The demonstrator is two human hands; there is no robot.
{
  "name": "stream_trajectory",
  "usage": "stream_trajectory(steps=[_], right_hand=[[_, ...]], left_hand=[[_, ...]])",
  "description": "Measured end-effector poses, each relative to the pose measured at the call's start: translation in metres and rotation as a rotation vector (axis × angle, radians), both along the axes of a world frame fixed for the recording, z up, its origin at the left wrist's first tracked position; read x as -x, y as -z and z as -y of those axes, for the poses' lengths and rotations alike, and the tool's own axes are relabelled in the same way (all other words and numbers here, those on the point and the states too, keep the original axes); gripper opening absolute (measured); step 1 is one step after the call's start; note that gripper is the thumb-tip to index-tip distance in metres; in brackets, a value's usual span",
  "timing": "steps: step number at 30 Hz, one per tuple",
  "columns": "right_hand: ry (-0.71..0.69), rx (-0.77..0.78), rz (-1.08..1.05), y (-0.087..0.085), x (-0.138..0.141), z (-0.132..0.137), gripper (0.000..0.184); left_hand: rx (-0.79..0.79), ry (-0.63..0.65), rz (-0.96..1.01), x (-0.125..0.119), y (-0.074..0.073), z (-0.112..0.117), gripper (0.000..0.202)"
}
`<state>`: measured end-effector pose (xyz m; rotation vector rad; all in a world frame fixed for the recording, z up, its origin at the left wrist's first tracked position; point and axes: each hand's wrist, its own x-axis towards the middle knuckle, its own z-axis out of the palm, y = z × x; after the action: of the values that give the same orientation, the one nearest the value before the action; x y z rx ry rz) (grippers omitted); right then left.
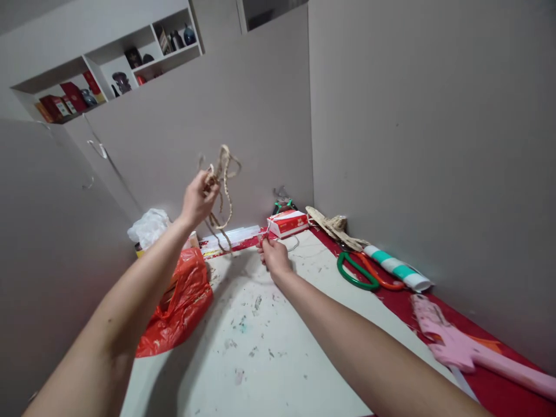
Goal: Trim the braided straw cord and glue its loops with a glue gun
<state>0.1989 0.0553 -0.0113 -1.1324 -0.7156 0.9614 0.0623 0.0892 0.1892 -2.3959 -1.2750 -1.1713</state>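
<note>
- The left hand is raised well above the table, its fingers closed around a bunched length of tan braided rope. The high hold probably lets the loose loops and tails hang free, rather than heap up on the surface.
- The rope is in front of the far grey wall, left of centre, its lowest tail dangling near the table's far edge.
- The right hand is lower and farther right, thumb and fingers drawn together at the tips. A slim pale sliver shows there; I cannot tell what it is or whether the fingers grip it.
- Under both arms lies a flat white work surface with dark specks and smudges, perhaps there to protect the red covering beneath.
- On the left, a crumpled red plastic bag sits slack; tan scraps on it suggest it may gather offcuts.
- At the far edge, just beyond the right hand, is a red-and-white box.
- Along the right edge lie scissors with green and orange handles, a white-and-teal striped roll and a pink glue gun, likely kept aside to leave the middle free.
</note>
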Motion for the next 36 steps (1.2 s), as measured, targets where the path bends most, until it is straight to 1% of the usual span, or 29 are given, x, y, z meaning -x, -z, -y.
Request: stream_trajectory(steps=[2, 3, 4, 5, 6, 7, 9, 10, 11, 12, 13, 14, 15, 17, 18, 20, 22, 24, 27, 32, 34, 36], right_hand=[[0.012, -0.023, -0.031, 0.001, 0.000, -0.001, 0.034], [0.019, -0.035, -0.043, 0.001, 0.001, -0.002, 0.033], [0.029, -0.048, -0.053, 0.002, 0.000, -0.003, 0.033], [0.044, -0.060, -0.063, 0.002, 0.000, -0.004, 0.033], [0.063, -0.071, -0.072, 0.003, -0.001, -0.005, 0.033], [0.086, -0.082, -0.082, 0.003, -0.002, -0.006, 0.033], [0.133, -0.095, -0.100, 0.002, -0.005, -0.006, 0.034], [0.150, -0.098, -0.107, 0.002, -0.005, -0.006, 0.034], [0.161, -0.099, -0.113, 0.002, -0.006, -0.005, 0.035], [0.165, -0.099, -0.117, 0.001, -0.006, -0.005, 0.036], [0.162, -0.099, -0.118, 0.000, -0.005, -0.003, 0.037], [0.157, -0.101, -0.118, 0.000, -0.004, -0.002, 0.038], [0.149, -0.102, -0.117, 0.000, -0.003, -0.001, 0.038], [0.134, -0.107, -0.114, 0.000, 0.000, 0.002, 0.038], [0.128, -0.109, -0.112, 0.000, 0.001, 0.003, 0.038], [0.120, -0.115, -0.107, -0.001, 0.002, 0.004, 0.038], [0.111, -0.119, -0.099, -0.001, 0.002, 0.005, 0.038], [0.101, -0.118, -0.093, -0.002, 0.002, 0.005, 0.039], [0.086, -0.116, -0.084, -0.002, 0.003, 0.004, 0.039], [0.049, -0.127, -0.062, 0.001, 0.007, 0.001, 0.037], [0.034, -0.131, -0.054, 0.002, 0.008, 0.001, 0.037], [0.020, -0.129, -0.050, 0.002, 0.009, 0.001, 0.037]], left_hand=[[0.074, -0.032, -0.051, -0.004, 0.021, -0.022, 0.037], [0.110, -0.050, -0.069, -0.005, 0.035, -0.026, 0.044], [0.138, -0.062, -0.085, -0.005, 0.050, -0.025, 0.047], [0.160, -0.062, -0.100, -0.005, 0.067, -0.019, 0.047], [0.179, -0.049, -0.120, -0.005, 0.085, -0.007, 0.045], [0.201, -0.024, -0.144, -0.004, 0.104, 0.010, 0.044], [0.271, 0.056, -0.216, 0.000, 0.142, 0.053, 0.043], [0.311, 0.095, -0.255, 0.002, 0.158, 0.077, 0.046], [0.368, 0.164, -0.318, 0.004, 0.171, 0.099, 0.054], [0.469, 0.260, -0.414, 0.006, 0.181, 0.117, 0.069], [0.544, 0.340, -0.488, 0.008, 0.188, 0.131, 0.077], [0.597, 0.390, -0.545, 0.008, 0.191, 0.140, 0.079], [0.634, 0.411, -0.582, 0.009, 0.192, 0.144, 0.078], [0.672, 0.407, -0.607, 0.009, 0.191, 0.138, 0.073], [0.675, 0.380, -0.601, 0.009, 0.190, 0.132, 0.070], [0.662, 0.270, -0.570, 0.010, 0.192, 0.116, 0.067], [0.643, 0.128, -0.538, 0.013, 0.198, 0.101, 0.070], [0.632, 0.027, -0.523, 0.017, 0.204, 0.089, 0.076], [0.617, -0.026, -0.525, 0.019, 0.208, 0.069, 0.081], [0.584, -0.068, -0.558, 0.009, 0.201, 0.023, 0.066], [0.569, -0.129, -0.551, 0.006, 0.200, 0.007, 0.064], [0.549, -0.209, -0.531, 0.006, 0.200, -0.002, 0.064]])
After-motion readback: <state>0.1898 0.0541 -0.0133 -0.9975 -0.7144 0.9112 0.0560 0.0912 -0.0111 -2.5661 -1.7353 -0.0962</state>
